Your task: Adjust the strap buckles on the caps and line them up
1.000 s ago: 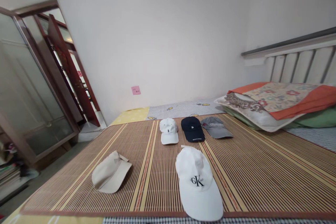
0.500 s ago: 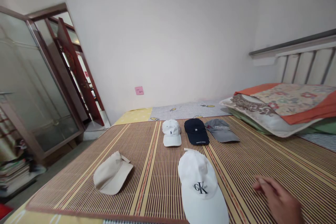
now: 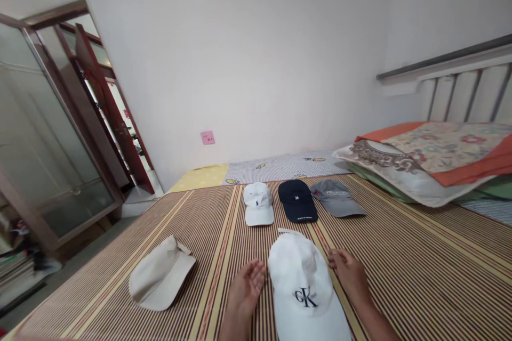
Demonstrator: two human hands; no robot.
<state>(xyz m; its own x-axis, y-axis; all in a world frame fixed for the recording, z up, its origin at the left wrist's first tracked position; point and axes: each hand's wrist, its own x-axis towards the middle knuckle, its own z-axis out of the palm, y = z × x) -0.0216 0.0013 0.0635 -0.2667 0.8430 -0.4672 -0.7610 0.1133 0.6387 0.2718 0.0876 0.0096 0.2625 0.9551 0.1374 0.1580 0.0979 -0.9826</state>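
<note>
A white baseball cap (image 3: 300, 272) with dark "CK" letters lies on the striped mat, its brim toward me. My left hand (image 3: 246, 289) is just left of its crown, palm turned inward, fingers loosely bent and holding nothing. On the other side, my right hand (image 3: 351, 273) is close to the crown with curled fingers and no object in them; whether a fingertip touches the fabric is unclear. Behind this cap, a smaller white cap (image 3: 258, 205), a navy cap (image 3: 297, 201) and a grey cap (image 3: 336, 198) form a row. A beige cap (image 3: 162, 274) lies tilted at the left.
The striped mat (image 3: 420, 256) covers the bed, with a patterned sheet (image 3: 280, 168) along the wall. Stacked pillows (image 3: 424, 162) lie at the right by the headboard (image 3: 460, 98). A glass-panelled door (image 3: 52, 133) stands at the left.
My left hand has come into view at the left of the CK cap. My right hand has moved left and forward to the cap's right side. The view shifted slightly.
</note>
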